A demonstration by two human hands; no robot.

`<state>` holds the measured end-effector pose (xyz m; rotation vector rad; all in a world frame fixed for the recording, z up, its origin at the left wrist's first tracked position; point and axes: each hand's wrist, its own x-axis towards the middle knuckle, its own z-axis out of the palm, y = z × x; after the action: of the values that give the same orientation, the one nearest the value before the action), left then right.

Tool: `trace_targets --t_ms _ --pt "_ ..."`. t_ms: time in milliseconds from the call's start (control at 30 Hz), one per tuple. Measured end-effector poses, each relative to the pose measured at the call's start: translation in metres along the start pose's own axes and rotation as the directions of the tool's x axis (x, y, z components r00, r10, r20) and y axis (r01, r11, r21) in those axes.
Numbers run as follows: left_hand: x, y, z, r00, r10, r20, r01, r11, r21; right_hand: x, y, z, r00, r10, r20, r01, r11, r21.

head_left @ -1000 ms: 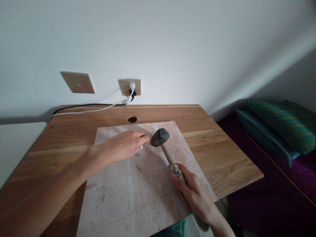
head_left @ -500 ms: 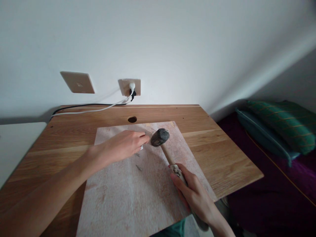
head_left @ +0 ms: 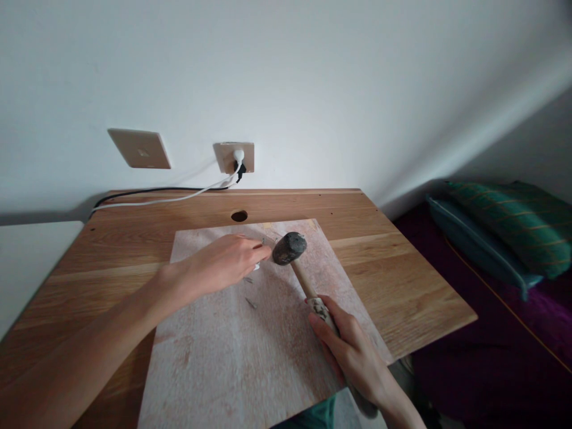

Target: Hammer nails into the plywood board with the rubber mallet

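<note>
My right hand [head_left: 353, 348] is wrapped round the handle of a mallet [head_left: 290, 248] with a dark head. Its head hovers over the board, just right of my left fingertips. My left hand [head_left: 235, 260] is closed in a pinch over the far half of a pale, whitish wooden board [head_left: 214, 357]; whatever sits between the fingertips is too small to make out. A bit of white [head_left: 256, 267] shows under the fingers. On the board nearer me lies a nail [head_left: 251, 304], with another thin nail [head_left: 248, 280] close to my left hand.
The board rests on a wooden desk [head_left: 415, 286] with a round cable hole [head_left: 239, 215]. Cables [head_left: 179, 199] run along its back edge to a wall socket [head_left: 245, 156]. Cushions [head_left: 504, 232] lie on a purple cover at right. A white surface [head_left: 31, 262] stands left.
Almost nothing differs. Both hands and the mallet keep their places, with only a very slight shift of the left hand.
</note>
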<state>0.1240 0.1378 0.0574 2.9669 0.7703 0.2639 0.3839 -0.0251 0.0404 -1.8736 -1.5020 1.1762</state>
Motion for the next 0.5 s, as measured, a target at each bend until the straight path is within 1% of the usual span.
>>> trace_targets --t_ms 67,233,300,400,500 --pt "0.0001 0.0000 -0.0001 1.000 0.001 0.003 -0.001 1.000 0.004 -0.0001 0.0004 0.0001 1.000 0.002 -0.002 -0.002 1.000 0.004" --pt "0.0006 0.0010 -0.0015 1.000 -0.005 -0.009 0.004 1.000 -0.030 -0.0002 0.0010 0.0001 0.998 -0.064 -0.029 0.063 0.998 -0.014" --pt "0.0007 0.0012 -0.0018 1.000 -0.003 -0.010 0.003 0.999 -0.033 -0.0003 0.0011 0.0000 0.998 -0.048 -0.029 0.047 0.999 -0.021" --pt "0.0013 0.0013 -0.0021 1.000 0.005 -0.003 -0.005 1.000 -0.019 -0.0001 0.0004 0.0000 1.000 -0.013 0.005 0.013 1.000 -0.005" --pt "0.0024 0.0018 -0.0029 1.000 0.014 -0.004 -0.014 1.000 -0.020 0.0011 -0.0014 0.0001 0.999 -0.031 0.016 0.031 1.000 0.004"
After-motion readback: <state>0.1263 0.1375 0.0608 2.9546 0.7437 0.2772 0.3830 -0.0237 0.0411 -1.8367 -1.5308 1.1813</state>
